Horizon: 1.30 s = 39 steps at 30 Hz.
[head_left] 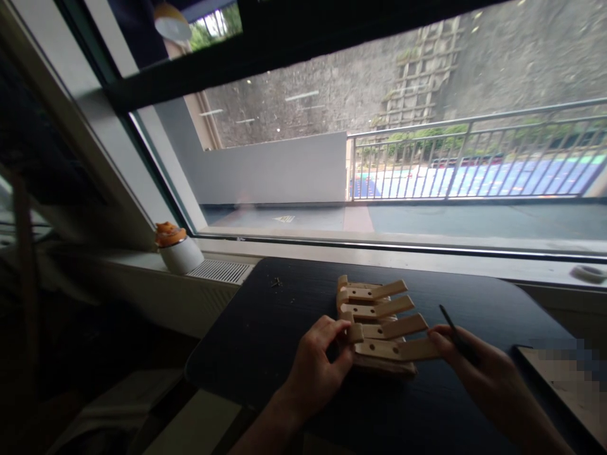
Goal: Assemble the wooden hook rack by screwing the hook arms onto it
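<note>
Several wooden hooks (394, 308), each a bent strip with dark holes, lie side by side on a rough wooden board (386, 365). My left hand (320, 357) pinches the curled left end of the nearest wooden hook (379, 347) between thumb and fingers. At that hook's right end, the thumb and fingertips of my right hand (474, 363) grip the flat tip. A slim black tool (453, 325) is also held in my right hand, pointing up and left; its exact kind cannot be made out.
Small dark screw-like pieces (275, 282) lie on the dark table (237, 341). A dark-edged tray or board (559, 379), partly blurred, sits at the right. A white pot with an orange figure (180, 249) stands on the sill by the window.
</note>
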Tool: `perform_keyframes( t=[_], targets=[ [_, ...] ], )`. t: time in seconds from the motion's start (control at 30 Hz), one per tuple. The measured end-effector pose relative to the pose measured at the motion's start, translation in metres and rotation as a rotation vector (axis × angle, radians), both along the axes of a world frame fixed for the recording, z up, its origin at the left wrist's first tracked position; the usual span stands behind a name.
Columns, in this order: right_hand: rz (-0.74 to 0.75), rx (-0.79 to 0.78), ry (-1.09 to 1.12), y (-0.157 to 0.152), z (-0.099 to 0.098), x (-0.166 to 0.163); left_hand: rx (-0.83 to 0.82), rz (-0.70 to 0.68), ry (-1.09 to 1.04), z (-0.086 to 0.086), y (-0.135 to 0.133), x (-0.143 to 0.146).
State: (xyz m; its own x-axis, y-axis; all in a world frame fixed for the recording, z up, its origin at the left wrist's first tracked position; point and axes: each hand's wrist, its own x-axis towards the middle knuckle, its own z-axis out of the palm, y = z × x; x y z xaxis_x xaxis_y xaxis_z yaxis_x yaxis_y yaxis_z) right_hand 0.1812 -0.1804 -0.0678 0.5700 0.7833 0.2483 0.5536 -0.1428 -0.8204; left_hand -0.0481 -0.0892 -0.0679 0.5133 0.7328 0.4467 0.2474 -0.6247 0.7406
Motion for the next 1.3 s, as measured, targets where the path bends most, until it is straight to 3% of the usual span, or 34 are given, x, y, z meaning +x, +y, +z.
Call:
perform_keyframes(
  t=[0.17, 0.47, 0.77, 1.3],
  targets=[
    [0.004, 0.006, 0.004, 0.003, 0.001, 0.006, 0.002, -0.015, 0.05, 0.006, -0.003, -0.001],
    [0.015, -0.001, 0.0, -0.009, -0.025, 0.02, -0.066, 0.112, 0.038, -0.004, -0.003, -0.009],
    [0.082, 0.053, 0.08, 0.008, -0.019, -0.015, -0.07, 0.028, 0.072, -0.006, -0.002, -0.011],
    [0.061, -0.035, 0.066, 0.002, -0.024, -0.016, -0.034, -0.096, 0.118, -0.001, 0.011, -0.018]
  ],
)
